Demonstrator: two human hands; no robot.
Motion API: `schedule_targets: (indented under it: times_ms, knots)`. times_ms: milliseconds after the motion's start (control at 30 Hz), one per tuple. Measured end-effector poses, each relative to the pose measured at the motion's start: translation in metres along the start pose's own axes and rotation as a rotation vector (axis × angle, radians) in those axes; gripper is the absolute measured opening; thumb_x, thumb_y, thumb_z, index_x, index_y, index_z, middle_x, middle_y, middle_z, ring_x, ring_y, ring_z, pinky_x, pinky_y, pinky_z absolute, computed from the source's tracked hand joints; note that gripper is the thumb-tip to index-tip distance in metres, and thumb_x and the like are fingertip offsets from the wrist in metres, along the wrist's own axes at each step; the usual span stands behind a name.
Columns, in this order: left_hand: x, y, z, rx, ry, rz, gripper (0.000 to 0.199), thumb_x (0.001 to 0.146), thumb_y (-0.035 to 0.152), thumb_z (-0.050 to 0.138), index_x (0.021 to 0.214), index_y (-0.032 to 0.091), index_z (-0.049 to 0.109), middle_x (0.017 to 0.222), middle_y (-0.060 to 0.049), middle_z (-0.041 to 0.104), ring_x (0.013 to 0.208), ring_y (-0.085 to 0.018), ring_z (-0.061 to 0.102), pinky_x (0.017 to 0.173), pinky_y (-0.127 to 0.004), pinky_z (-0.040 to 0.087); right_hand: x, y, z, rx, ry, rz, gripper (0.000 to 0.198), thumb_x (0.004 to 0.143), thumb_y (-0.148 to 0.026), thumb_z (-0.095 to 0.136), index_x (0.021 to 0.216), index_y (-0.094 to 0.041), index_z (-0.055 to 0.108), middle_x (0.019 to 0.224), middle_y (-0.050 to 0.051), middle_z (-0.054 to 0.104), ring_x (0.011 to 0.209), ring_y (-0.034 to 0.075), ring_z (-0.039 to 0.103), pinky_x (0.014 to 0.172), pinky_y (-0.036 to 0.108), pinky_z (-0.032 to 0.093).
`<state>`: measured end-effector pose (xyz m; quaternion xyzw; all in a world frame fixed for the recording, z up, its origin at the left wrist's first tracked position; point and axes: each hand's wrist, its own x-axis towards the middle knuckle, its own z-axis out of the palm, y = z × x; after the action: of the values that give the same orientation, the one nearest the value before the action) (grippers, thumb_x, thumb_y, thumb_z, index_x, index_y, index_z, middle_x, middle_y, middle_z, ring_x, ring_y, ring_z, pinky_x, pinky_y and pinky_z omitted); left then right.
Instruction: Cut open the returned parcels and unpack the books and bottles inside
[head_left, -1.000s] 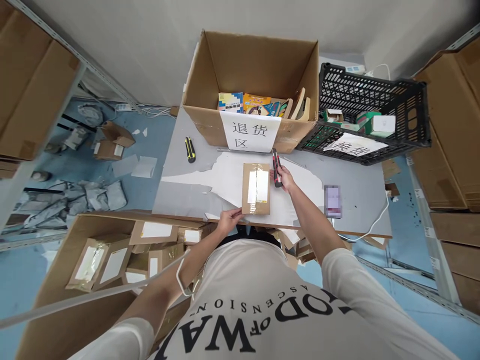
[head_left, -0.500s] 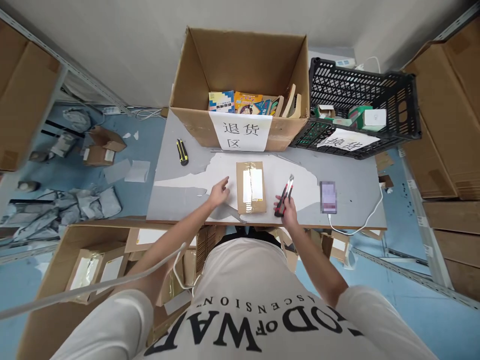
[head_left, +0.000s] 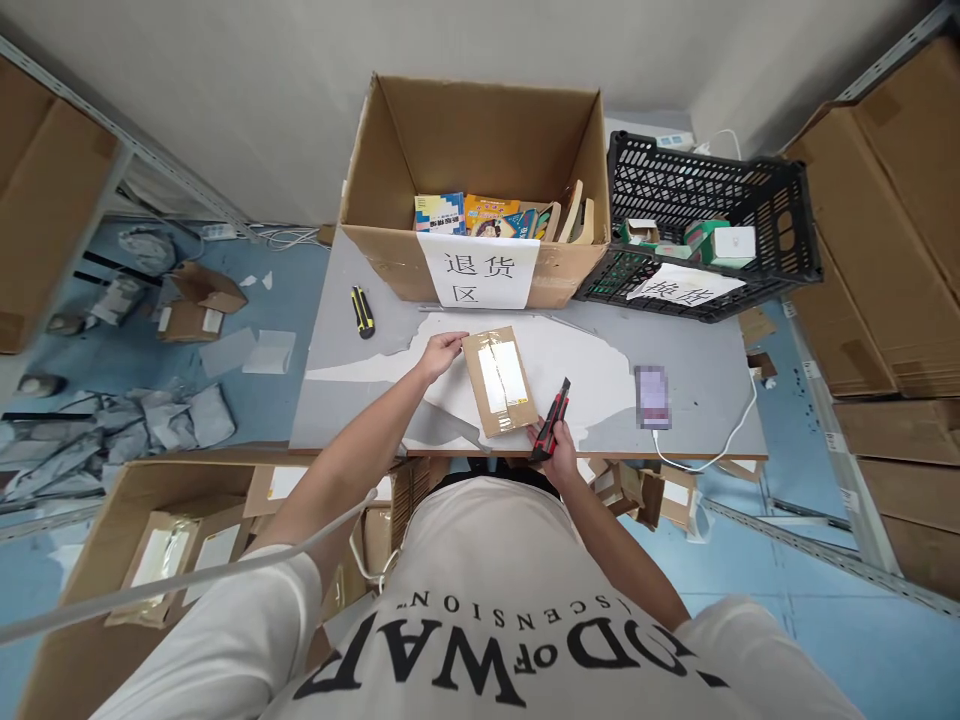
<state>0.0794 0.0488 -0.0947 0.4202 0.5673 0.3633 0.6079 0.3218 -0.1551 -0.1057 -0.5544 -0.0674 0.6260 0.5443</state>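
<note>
A small taped cardboard parcel [head_left: 500, 382] with a white label lies slightly turned in front of me. My left hand [head_left: 441, 356] pinches its upper left corner. A red and black box cutter [head_left: 552, 420] is in my right hand [head_left: 559, 458], its tip pointing away from me. The fingers of that hand are close to the parcel's lower right corner; whether they touch it I cannot tell. Beneath the parcel, a torn white sheet [head_left: 581, 352] covers part of the grey tabletop [head_left: 330, 405].
Behind the parcel stands a large open carton [head_left: 390, 265] with books. Beside it is a black plastic crate [head_left: 776, 215] holding small boxes. A yellow and black cutter [head_left: 363, 312] lies left; a phone [head_left: 652, 397] on a white cable lies right. Below the table's left front is another carton [head_left: 82, 600] of parcels.
My left hand has moved up to the parcel and taken its corner. The parcel has turned a little. My right hand, with the box cutter, has moved left toward the parcel.
</note>
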Motion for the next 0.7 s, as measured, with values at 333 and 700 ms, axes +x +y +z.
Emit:
schedule_targets:
  times_ms: [333,700]
  knots:
    - [-0.096,-0.041,-0.027,0.134,0.15,0.107,0.066,0.066,0.062,0.071,0.111,0.013,0.072,0.114,-0.012,0.07,0.105,-0.03,0.066,0.099,-0.047,0.048,0.076,-0.102,0.02,-0.219,-0.13,-0.005,0.024,0.082,-0.041,0.066,0.087,-0.024,0.051,0.079,-0.002,0.068,0.065,0.012,0.066,0.065,0.03,0.06]
    - [-0.124,-0.059,-0.017,0.149,0.22,0.065,0.069,0.066,0.06,0.07,0.112,0.009,0.069,0.115,-0.017,0.069,0.108,-0.031,0.066,0.1,-0.044,0.05,0.094,-0.11,0.034,-0.351,-0.191,-0.073,0.031,0.08,-0.05,0.065,0.094,-0.025,0.051,0.085,0.0,0.071,0.065,0.013,0.067,0.06,0.027,0.057]
